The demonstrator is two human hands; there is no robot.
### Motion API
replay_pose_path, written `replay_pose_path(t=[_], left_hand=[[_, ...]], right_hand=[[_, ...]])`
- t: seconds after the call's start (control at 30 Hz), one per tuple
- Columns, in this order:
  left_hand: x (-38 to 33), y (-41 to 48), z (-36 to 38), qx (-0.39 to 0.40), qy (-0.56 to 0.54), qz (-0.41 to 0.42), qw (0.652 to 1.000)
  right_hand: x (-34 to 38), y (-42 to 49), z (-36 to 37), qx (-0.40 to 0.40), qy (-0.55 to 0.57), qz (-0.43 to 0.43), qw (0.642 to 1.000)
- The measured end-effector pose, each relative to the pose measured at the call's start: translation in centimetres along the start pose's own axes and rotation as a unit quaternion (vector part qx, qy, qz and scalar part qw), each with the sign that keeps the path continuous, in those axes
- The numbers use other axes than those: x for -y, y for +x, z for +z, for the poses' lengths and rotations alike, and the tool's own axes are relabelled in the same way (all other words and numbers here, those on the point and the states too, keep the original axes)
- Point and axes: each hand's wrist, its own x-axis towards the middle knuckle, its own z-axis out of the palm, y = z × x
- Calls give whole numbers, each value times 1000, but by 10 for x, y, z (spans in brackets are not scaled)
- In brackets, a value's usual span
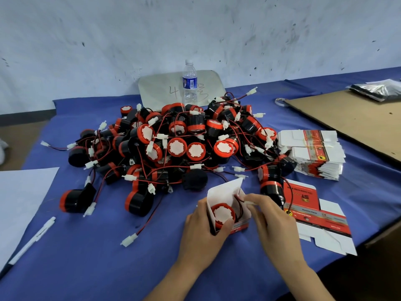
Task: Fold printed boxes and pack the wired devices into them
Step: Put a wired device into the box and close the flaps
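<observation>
A folded printed box [223,192] stands open on the blue cloth in front of me, with a red-and-black wired device [223,213] sitting inside it. My left hand [201,233] grips the box's left side, thumb on the device's rim. My right hand [273,216] pinches the device's white connector and red wire at the box's right edge. A big heap of wired devices [178,140] lies behind. One flat printed box [321,218] lies to the right, and a banded stack of flat boxes [314,153] sits beyond it.
A water bottle [189,82] stands behind the heap against a grey board [158,88]. White paper [19,198] and a pen [34,237] lie at left. A loose connector [129,238] lies near my left hand. Brown cardboard [351,114] covers the right.
</observation>
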Motion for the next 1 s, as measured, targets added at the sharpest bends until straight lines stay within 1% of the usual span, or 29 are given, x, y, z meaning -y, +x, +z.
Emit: replay_pose_path(t=[0.07,0.13,0.2,0.27,0.33,0.5,0.63,0.73,0.8,0.83,0.87,0.9,0.93,1.0], left_hand=[[0,0,0,-2,0,-1,1000],[0,0,0,-1,0,-2,1000],[1,0,0,1,3,-2,1000],[1,0,0,2,6,0,1000],[1,1,0,0,12,2,1000],[-1,1,0,2,15,3,1000],[-2,1,0,0,25,11,1000],[-4,-1,-1,-7,14,30,999],[-5,-4,-3,-39,-51,43,997],[-4,-6,-3,-77,-75,64,992],[-3,-8,-3,-124,-77,99,984],[-2,-10,-3,-162,-57,132,976],[-2,-12,-3,-178,-38,152,972],[-4,-14,-3,-161,0,162,974]], right_hand=[[-3,2,1,26,-26,-25,999],[-2,4,2,70,-74,-43,994],[2,7,4,93,-97,-31,990],[6,10,7,93,-87,7,992],[7,11,11,79,-84,23,993],[-1,9,18,62,-162,-24,984],[1,13,19,95,-272,-52,956],[2,15,22,137,-299,-19,944],[2,18,24,150,-289,-14,945],[2,20,23,157,-284,-13,946],[4,23,21,167,-283,-7,945],[4,25,21,181,-292,-6,939],[6,26,21,198,-299,-8,934],[-1,21,25,267,-282,11,922]])
